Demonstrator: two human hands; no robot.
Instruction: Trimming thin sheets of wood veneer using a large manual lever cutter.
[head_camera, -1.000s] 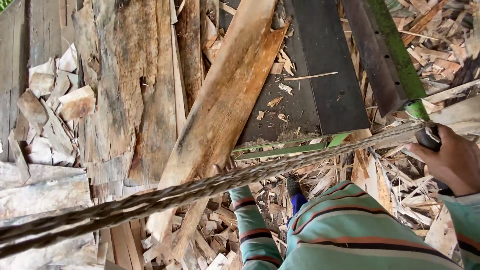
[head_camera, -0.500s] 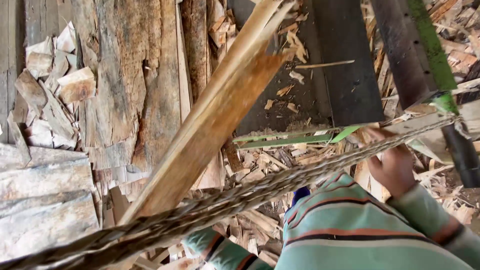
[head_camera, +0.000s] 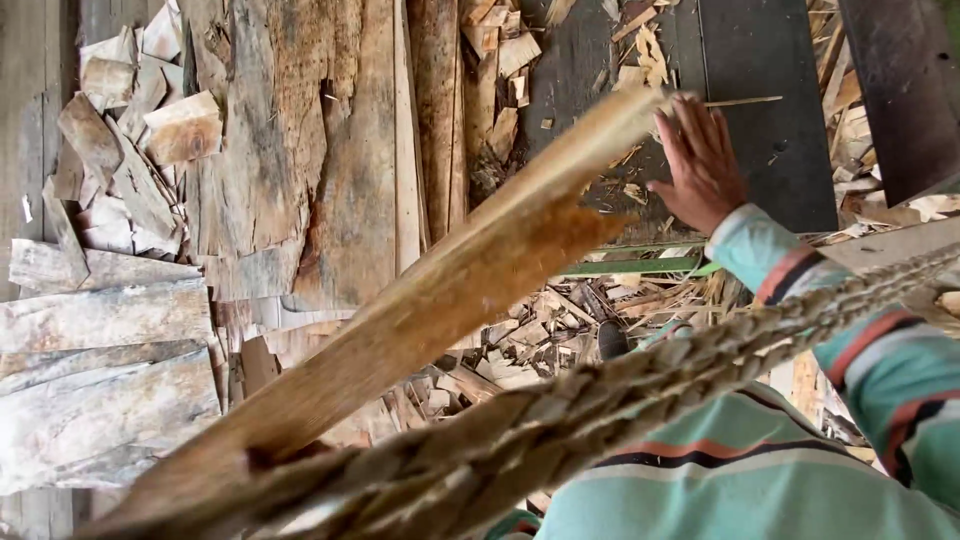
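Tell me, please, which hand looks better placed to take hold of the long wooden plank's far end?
Probably the right hand: it is open, fingers spread, right beside the far end of the long plank, over the dark board. The left hand is not in view, so its reach cannot be judged.

plank (head_camera: 420, 310): tan-brown | sleeve (head_camera: 880, 370): teal, striped | rope (head_camera: 620, 400): straw-coloured

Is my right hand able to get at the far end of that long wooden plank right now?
Probably yes. The right hand is open with fingers spread, right beside the plank's far end, and nothing lies between them. The braided rope crosses nearer the camera, clear of that path.
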